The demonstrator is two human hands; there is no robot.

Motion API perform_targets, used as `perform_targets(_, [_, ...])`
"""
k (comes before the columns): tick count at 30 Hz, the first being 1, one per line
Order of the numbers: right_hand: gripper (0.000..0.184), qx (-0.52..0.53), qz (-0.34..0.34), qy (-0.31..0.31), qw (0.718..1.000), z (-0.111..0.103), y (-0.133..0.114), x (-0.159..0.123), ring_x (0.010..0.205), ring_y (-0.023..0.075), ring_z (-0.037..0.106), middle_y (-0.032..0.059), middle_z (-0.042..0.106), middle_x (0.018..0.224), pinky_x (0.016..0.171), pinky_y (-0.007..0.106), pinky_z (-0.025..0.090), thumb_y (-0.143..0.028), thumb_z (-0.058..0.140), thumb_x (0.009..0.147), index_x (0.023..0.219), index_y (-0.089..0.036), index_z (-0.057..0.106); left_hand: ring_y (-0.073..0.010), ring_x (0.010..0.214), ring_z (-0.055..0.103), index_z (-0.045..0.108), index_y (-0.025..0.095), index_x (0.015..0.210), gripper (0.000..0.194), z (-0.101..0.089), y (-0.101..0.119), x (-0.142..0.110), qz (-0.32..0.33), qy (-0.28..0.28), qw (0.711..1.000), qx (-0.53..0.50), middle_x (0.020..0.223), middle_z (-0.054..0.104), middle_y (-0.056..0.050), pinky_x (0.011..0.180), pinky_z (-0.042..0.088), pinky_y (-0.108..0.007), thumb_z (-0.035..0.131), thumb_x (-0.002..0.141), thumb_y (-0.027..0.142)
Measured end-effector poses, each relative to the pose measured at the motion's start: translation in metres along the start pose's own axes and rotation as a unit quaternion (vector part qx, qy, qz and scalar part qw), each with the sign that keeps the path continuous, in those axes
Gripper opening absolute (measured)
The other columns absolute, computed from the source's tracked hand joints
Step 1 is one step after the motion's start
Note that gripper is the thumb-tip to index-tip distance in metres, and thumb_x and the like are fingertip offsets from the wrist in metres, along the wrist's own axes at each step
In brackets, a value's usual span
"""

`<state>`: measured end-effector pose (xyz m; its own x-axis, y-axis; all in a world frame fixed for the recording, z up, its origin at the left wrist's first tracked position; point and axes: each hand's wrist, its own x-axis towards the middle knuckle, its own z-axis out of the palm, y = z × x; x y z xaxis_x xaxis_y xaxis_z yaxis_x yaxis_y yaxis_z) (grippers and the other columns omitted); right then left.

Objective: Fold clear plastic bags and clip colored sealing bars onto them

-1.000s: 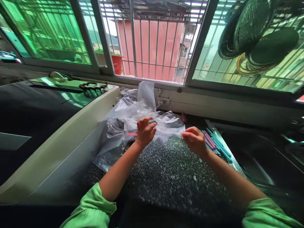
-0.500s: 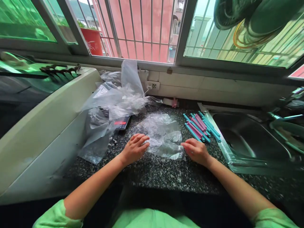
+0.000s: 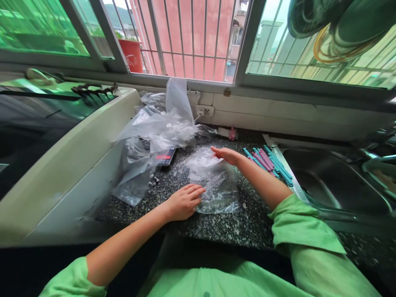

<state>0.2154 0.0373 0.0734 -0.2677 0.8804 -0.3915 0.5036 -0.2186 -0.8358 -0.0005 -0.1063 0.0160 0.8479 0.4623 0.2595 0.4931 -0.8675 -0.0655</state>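
Starting at the left of the table [image 3: 256, 225], find a pile [image 3: 175, 132] of crumpled clear plastic, partly over a dark device [image 3: 168, 158]. Next, see the left hand [image 3: 185, 202] palm down at the left edge of the bag [image 3: 218, 194], with fingers loosely spread, gripping nothing. Then see the right hand [image 3: 226, 155] at the bag's far edge, with fingers close together; cannot tell whether pinching it. Farther right, find strips [image 3: 266, 159] beside the sink [image 3: 320, 177].

Could crease or skew the bag if pushed unevenly by the two hands; being thin, might also tear if tugged.

Compared with half a second ago, notice the right hand shifted from the bag's right side to its far edge, with the left hand kept at the left edge.
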Motion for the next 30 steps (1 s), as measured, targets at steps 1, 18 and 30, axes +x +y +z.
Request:
perform_targets(1, [0.045,0.007,-0.018,-0.027,0.999,0.005,-0.006,0.001,0.042,0.0075,0.041,-0.0008,0.053,0.047,0.042,0.02,0.031,-0.055,0.053,0.073,0.054,-0.014,0.06,-0.0229,0.114,0.049,0.063,0.017,0.083,0.019,-0.001,0.0,0.001,-0.009,-0.007,1.0,-0.002,0.123,0.057,-0.007,0.099,0.037,-0.036,0.052,0.068,0.017])
perform_targets(18, [0.023,0.047,-0.275,0.114,0.953,-0.063,-0.022,-0.03,0.052,0.0061,0.045,-0.0026,0.057,0.057,0.052,0.021,0.036,-0.031,0.071,0.052,0.064,-0.014,0.062,-0.0227,0.121,0.042,0.044,0.015,0.123,0.052,-0.04,-0.008,0.042,-0.111,-0.088,0.967,-0.21,0.133,0.046,-0.011,0.102,0.032,-0.035,0.052,0.076,0.034])
perform_targets(30, [0.013,-0.113,-0.386,0.168,0.9,-0.054,0.0,-0.067,0.062,0.0101,0.049,0.0012,0.058,0.067,0.054,0.023,0.038,-0.028,0.064,0.066,0.069,-0.015,0.064,-0.026,0.12,0.045,0.05,0.017,0.121,0.045,0.014,-0.03,0.076,-0.152,-0.014,0.975,-0.159,0.132,0.048,-0.014,0.1,0.032,-0.044,0.048,0.082,0.04])
